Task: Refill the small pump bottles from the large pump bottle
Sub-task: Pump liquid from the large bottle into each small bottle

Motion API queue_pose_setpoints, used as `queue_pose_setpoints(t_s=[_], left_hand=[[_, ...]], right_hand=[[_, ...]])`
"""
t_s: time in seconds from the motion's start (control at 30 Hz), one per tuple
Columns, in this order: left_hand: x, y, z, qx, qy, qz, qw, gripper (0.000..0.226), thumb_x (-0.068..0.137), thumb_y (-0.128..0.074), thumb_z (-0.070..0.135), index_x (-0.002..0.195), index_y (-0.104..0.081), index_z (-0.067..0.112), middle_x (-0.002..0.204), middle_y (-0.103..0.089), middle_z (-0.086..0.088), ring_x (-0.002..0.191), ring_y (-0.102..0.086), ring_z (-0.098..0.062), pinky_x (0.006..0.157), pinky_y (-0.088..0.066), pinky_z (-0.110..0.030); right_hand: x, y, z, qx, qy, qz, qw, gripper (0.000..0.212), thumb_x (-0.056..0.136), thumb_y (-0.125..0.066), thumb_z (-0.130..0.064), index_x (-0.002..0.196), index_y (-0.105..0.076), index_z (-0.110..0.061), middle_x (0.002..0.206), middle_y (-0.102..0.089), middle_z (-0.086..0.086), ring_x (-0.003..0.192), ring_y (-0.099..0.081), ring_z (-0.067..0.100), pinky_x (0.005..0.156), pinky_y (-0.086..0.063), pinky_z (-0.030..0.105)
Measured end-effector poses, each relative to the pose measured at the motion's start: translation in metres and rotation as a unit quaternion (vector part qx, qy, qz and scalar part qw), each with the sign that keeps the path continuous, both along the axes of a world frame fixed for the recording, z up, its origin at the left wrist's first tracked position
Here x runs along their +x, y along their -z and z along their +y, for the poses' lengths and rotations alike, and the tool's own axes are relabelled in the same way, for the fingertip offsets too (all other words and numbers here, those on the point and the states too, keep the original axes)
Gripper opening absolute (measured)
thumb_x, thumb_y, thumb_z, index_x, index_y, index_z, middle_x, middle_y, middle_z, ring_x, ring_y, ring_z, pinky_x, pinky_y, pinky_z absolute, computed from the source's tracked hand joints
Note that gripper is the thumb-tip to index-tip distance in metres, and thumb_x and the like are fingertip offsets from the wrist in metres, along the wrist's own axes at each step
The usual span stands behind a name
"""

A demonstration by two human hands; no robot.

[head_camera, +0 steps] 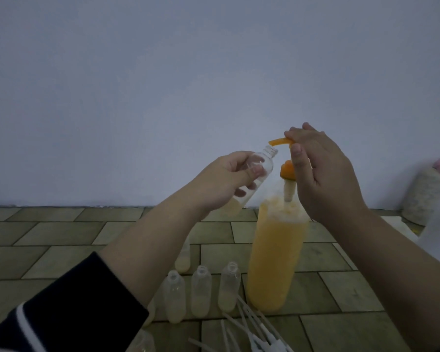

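Note:
A large pump bottle (274, 255) full of orange liquid stands on the tiled floor. Its orange pump head (281, 142) is raised, and the collar sits above the bottle's neck. My right hand (323, 174) rests on top of the pump head, thumb against its stem. My left hand (226, 181) holds a small clear bottle (339, 162) tilted, its open mouth just under the pump spout. A little pale liquid sits in its bottom.
Three open small bottles (201, 290) stand in a row in front of the large bottle, with another (183, 260) behind them. White pump tops with tubes (252, 329) lie at the bottom. A speckled container (427, 194) stands at the right, by the wall.

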State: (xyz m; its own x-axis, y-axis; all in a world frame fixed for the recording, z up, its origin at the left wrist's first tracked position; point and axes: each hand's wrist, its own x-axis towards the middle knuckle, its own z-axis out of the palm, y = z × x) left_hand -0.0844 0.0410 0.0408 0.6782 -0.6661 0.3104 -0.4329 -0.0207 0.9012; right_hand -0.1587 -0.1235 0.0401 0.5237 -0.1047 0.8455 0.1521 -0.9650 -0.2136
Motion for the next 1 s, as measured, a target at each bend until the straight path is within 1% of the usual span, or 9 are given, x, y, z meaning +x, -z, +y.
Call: queue_pose_setpoints(t_s=[0.03,0.13,0.23,0.5,0.7,0.8,0.87,0.93,1.0], left_hand=[[0.0,-0.001,0.0,-0.004,0.007,0.011,1.0,0.025,0.096,-0.05,0.028,0.116,-0.06,0.017,0.108,-0.067,-0.003,0.085,-0.06,-0.016,0.081,-0.05,-0.035],[0.001,-0.005,0.002,-0.017,0.035,0.055,0.998,0.029,0.096,-0.047,0.031,0.116,-0.061,0.014,0.1,-0.069,0.0,0.083,-0.06,-0.018,0.075,-0.05,-0.031],[0.003,-0.009,0.002,-0.012,0.044,0.058,0.997,0.03,0.096,-0.047,0.03,0.116,-0.061,0.013,0.101,-0.07,0.0,0.083,-0.06,-0.019,0.072,-0.051,-0.029],[0.009,-0.01,0.001,-0.015,0.05,0.06,0.997,0.028,0.095,-0.049,0.027,0.114,-0.063,0.01,0.102,-0.07,-0.004,0.081,-0.059,-0.021,0.074,-0.049,-0.032],[0.012,-0.006,0.005,0.024,0.061,0.069,0.995,0.031,0.097,-0.047,0.026,0.115,-0.062,0.004,0.097,-0.069,-0.005,0.078,-0.058,-0.021,0.07,-0.047,-0.031],[0.011,-0.01,0.006,0.025,0.052,0.067,0.996,0.032,0.098,-0.046,0.026,0.115,-0.061,0.004,0.096,-0.069,-0.003,0.076,-0.059,-0.02,0.069,-0.048,-0.03],[0.011,-0.014,0.007,0.017,0.052,0.065,0.996,0.033,0.097,-0.046,0.027,0.116,-0.06,0.004,0.098,-0.069,-0.005,0.077,-0.059,-0.02,0.07,-0.049,-0.03],[0.011,-0.019,0.006,0.019,0.057,0.061,0.996,0.034,0.097,-0.045,0.027,0.117,-0.06,0.004,0.1,-0.069,-0.006,0.078,-0.06,-0.021,0.071,-0.049,-0.03],[0.011,-0.019,0.004,0.023,0.065,0.058,0.996,0.035,0.097,-0.045,0.028,0.117,-0.06,0.003,0.1,-0.069,-0.005,0.078,-0.06,-0.02,0.071,-0.049,-0.03]], right_hand=[[0.0,0.0,-0.001,-0.002,0.002,0.001,1.0,0.055,0.096,-0.019,-0.043,0.13,-0.052,-0.013,0.134,-0.053,0.003,0.131,-0.034,0.008,0.108,-0.023,0.026],[-0.001,0.001,0.0,-0.004,0.008,0.005,1.0,0.057,0.096,-0.019,-0.045,0.131,-0.052,-0.015,0.136,-0.052,0.002,0.128,-0.029,0.002,0.107,-0.022,0.027],[-0.001,0.001,0.002,0.003,0.007,0.003,1.0,0.058,0.095,-0.019,-0.046,0.131,-0.052,-0.015,0.136,-0.052,0.001,0.126,-0.028,0.0,0.107,-0.023,0.027],[0.002,0.005,0.005,0.018,-0.005,-0.041,0.999,0.05,0.098,-0.025,-0.039,0.125,-0.057,-0.012,0.129,-0.057,0.003,0.125,-0.033,0.001,0.105,-0.027,0.027],[0.007,0.022,0.01,0.041,-0.019,-0.049,0.998,0.047,0.098,-0.025,-0.033,0.117,-0.061,-0.009,0.121,-0.062,0.005,0.124,-0.036,0.004,0.103,-0.032,0.029],[0.005,0.011,0.01,0.019,-0.009,-0.004,1.0,0.054,0.097,-0.021,-0.04,0.12,-0.06,-0.011,0.126,-0.06,0.004,0.129,-0.034,0.007,0.108,-0.022,0.027],[0.004,0.003,0.008,-0.015,0.009,0.016,1.0,0.06,0.095,-0.017,-0.044,0.126,-0.057,-0.012,0.132,-0.055,0.004,0.135,-0.032,0.013,0.113,-0.014,0.027],[0.002,0.0,0.007,-0.02,0.018,0.01,1.0,0.061,0.095,-0.016,-0.046,0.128,-0.055,-0.012,0.136,-0.053,0.005,0.138,-0.03,0.015,0.115,-0.011,0.029],[0.002,0.005,0.007,-0.005,0.018,-0.007,1.0,0.059,0.096,-0.018,-0.045,0.128,-0.054,-0.012,0.137,-0.051,0.005,0.138,-0.029,0.013,0.117,-0.009,0.028]])
